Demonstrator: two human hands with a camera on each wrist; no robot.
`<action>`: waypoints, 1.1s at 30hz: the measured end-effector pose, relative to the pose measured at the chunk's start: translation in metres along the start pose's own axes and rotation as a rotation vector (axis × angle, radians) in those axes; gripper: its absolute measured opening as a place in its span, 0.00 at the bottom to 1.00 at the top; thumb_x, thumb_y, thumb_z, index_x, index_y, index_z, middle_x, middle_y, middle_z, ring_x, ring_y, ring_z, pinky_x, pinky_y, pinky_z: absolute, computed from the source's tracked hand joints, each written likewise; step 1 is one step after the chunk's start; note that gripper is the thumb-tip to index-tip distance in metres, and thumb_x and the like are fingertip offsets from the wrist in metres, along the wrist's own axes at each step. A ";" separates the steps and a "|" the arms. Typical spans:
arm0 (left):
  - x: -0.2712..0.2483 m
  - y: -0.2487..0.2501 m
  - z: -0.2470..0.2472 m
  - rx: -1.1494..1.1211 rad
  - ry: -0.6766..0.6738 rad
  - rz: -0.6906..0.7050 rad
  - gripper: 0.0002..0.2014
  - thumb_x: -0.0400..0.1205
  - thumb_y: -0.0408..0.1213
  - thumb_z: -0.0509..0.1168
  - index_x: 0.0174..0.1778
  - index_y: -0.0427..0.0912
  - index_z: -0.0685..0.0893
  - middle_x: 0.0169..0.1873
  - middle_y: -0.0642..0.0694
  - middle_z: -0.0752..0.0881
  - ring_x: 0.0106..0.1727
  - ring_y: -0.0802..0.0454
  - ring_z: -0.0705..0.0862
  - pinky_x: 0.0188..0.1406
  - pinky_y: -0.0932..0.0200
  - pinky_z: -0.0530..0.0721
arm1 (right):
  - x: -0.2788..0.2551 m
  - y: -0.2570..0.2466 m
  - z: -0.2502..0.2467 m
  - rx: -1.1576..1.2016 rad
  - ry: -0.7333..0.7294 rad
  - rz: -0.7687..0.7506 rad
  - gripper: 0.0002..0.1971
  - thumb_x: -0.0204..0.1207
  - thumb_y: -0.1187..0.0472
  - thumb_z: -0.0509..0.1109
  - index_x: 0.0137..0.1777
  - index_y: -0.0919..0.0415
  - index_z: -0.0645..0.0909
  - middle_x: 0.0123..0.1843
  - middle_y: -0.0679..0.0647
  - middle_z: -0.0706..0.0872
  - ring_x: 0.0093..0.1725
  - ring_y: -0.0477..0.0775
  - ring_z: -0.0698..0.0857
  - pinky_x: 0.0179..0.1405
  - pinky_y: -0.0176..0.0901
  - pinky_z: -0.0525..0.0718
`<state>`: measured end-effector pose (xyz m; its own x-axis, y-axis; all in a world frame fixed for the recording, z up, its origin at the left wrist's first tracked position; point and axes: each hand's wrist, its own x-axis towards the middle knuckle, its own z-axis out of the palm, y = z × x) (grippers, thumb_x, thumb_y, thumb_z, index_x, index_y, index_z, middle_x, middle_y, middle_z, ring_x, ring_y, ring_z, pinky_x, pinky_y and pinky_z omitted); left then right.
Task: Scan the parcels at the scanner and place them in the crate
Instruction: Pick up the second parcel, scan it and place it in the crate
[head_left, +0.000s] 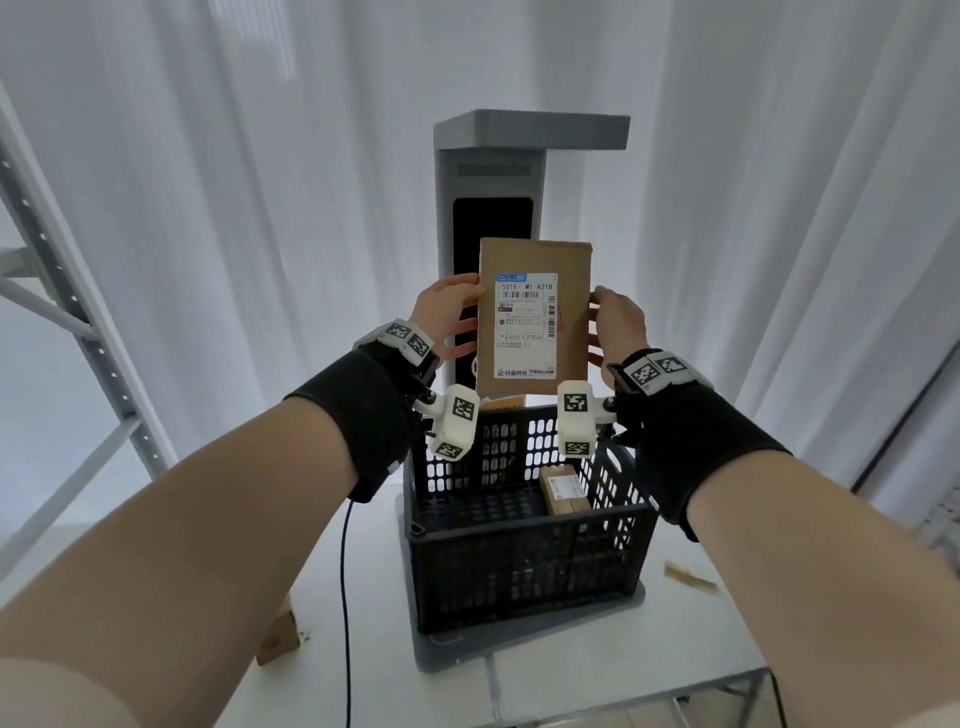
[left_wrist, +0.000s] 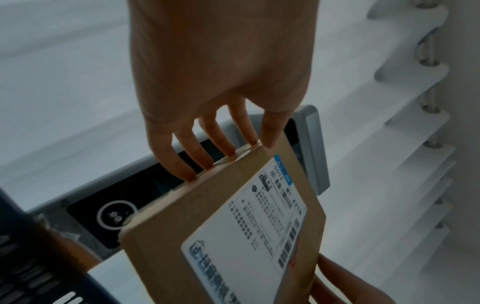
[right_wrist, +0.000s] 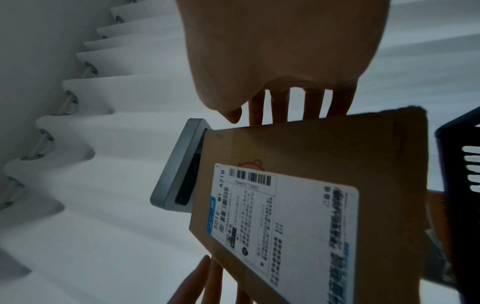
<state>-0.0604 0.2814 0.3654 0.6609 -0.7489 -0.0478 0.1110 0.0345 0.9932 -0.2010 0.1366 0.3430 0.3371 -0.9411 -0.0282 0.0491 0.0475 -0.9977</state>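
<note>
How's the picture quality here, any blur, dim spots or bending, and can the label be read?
Head view: bright backlit curtains, sharp; the parcel label's large code is legible, and straight rack rails bow at the edges. Left wrist view: dim, the left hand in shadow, label print smeared. Right wrist view: dim too, right hand soft, barcode clear.

parcel: sitting between left hand at 9 o'clock and right hand at 3 o'clock
scanner: standing behind parcel
crate: sitting below, at 6 o'clock

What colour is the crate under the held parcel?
Black, with slotted walls; the crate shows best in the head view, below the parcel.
</note>
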 end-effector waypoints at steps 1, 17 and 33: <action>0.001 -0.007 -0.001 -0.002 -0.004 -0.014 0.13 0.82 0.37 0.69 0.63 0.53 0.84 0.49 0.52 0.90 0.53 0.49 0.87 0.61 0.44 0.85 | 0.000 0.007 -0.001 -0.003 0.000 0.013 0.22 0.71 0.49 0.59 0.61 0.54 0.83 0.58 0.54 0.91 0.56 0.62 0.89 0.55 0.57 0.86; 0.070 -0.106 0.003 0.034 -0.004 -0.300 0.14 0.77 0.40 0.74 0.59 0.48 0.90 0.46 0.51 0.92 0.51 0.47 0.90 0.60 0.46 0.87 | 0.073 0.116 -0.008 -0.151 -0.047 0.246 0.18 0.78 0.58 0.57 0.57 0.58 0.87 0.56 0.63 0.92 0.50 0.69 0.90 0.62 0.64 0.87; 0.179 -0.243 0.005 0.066 0.108 -0.621 0.13 0.78 0.41 0.71 0.59 0.51 0.88 0.58 0.52 0.89 0.62 0.46 0.86 0.66 0.43 0.82 | 0.186 0.260 0.012 -0.359 -0.247 0.523 0.11 0.81 0.56 0.60 0.36 0.49 0.74 0.37 0.48 0.79 0.33 0.48 0.79 0.40 0.46 0.84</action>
<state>0.0272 0.1362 0.1161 0.5595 -0.5451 -0.6244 0.4542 -0.4285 0.7811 -0.1139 -0.0223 0.0792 0.4385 -0.7183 -0.5402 -0.4794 0.3214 -0.8166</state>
